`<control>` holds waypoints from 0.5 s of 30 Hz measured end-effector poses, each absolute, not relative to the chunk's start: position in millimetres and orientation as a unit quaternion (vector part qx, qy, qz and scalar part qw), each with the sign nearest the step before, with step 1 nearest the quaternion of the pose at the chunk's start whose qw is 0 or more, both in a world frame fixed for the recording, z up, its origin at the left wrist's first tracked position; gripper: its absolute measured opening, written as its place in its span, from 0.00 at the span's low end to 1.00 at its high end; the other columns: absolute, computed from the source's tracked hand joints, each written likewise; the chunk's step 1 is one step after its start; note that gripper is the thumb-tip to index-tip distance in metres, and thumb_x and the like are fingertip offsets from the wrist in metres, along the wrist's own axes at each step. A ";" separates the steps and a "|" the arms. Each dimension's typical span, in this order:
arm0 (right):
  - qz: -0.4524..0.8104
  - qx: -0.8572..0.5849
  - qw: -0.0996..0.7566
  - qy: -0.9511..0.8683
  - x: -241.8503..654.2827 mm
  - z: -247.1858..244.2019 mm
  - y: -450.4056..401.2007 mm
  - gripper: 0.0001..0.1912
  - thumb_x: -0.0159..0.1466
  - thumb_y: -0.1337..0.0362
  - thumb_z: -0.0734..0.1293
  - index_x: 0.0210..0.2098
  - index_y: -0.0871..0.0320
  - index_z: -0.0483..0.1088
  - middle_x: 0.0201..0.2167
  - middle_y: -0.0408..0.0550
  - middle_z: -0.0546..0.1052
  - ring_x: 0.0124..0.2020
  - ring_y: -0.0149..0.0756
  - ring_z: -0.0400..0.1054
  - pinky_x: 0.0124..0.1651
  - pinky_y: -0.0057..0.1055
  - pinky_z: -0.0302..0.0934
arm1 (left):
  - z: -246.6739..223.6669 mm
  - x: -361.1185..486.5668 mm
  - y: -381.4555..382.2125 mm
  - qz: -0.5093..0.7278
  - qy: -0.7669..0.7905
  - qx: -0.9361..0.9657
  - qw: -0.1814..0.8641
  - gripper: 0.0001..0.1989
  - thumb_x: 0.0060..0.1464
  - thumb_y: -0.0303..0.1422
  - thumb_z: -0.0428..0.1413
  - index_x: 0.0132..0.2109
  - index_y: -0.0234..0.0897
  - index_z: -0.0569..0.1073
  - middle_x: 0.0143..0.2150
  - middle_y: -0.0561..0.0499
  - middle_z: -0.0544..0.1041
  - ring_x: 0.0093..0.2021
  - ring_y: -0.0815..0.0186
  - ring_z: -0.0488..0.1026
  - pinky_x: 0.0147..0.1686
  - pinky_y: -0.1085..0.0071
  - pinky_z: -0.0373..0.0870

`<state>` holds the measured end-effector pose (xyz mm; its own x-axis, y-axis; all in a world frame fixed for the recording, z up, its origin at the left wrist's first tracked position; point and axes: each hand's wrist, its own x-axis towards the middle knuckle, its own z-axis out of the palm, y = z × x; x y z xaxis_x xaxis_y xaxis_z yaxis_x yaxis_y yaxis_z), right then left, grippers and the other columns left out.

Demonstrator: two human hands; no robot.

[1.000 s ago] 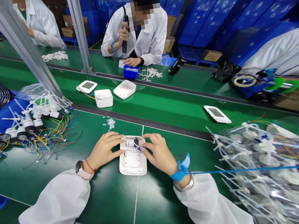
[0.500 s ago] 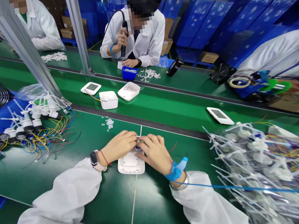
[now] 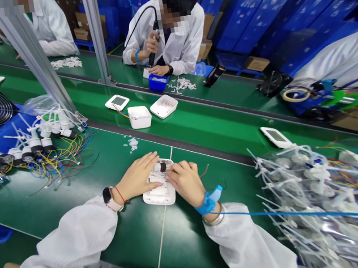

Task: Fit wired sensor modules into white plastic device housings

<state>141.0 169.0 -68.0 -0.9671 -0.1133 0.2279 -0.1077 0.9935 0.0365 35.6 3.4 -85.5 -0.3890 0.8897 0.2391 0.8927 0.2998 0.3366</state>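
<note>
- Logging head view: white plastic housing sits on the pale seam line, near the far edge of the green bench belt.
- Left hand: fingers extended, lying flat against the housing, no visible grip.
- Right hand: curled, fingertips at a small dark part in the housing's far end (contact hidden; hold cannot be told).
- Step judged: fitting inside the housing; that part calls for careful fingertip placement.

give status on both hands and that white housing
Left hand flat on white plastic housing. Right hand curled at its far end, near small black part. Bundle of wired white units off to the right, not touching.
</note>
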 end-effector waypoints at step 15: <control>-0.029 0.035 0.140 -0.989 158.3 -74.2 155.7 0.09 0.63 0.65 0.62 0.39 0.59 0.72 0.39 0.52 0.71 0.40 0.41 0.57 0.42 0.39 0.45 | -90.2 34.9 4.8 -0.263 -0.787 -0.557 -0.026 0.38 0.50 0.45 0.55 0.62 0.33 0.51 0.64 0.41 0.53 0.64 0.58 0.47 0.59 0.60 0.51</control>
